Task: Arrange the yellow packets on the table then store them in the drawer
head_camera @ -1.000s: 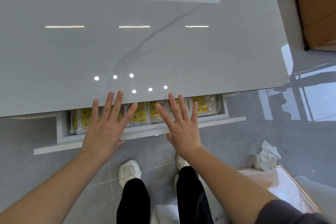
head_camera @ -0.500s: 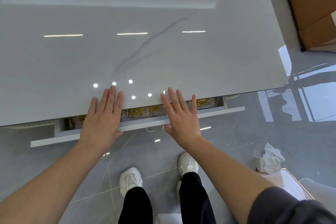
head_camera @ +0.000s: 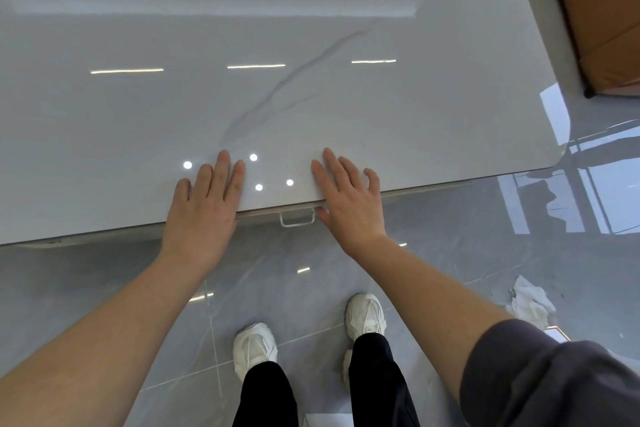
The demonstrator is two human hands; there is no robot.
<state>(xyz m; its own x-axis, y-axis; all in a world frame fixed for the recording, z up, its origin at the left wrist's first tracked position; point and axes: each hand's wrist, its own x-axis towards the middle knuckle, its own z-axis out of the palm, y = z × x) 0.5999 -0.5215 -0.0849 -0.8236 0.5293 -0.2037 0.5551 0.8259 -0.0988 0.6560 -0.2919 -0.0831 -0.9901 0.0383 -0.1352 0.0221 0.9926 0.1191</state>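
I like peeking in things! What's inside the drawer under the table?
Nothing inside shows. The drawer is shut under the table; only its front edge and handle peek out between the left hand and right hand.

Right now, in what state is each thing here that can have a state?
drawer: closed, under the table edge.
drawer handle: free, no hand grips it.
left hand: open and flat, over the table edge.
right hand: open and flat, beside the drawer handle.
yellow packets: not in view.
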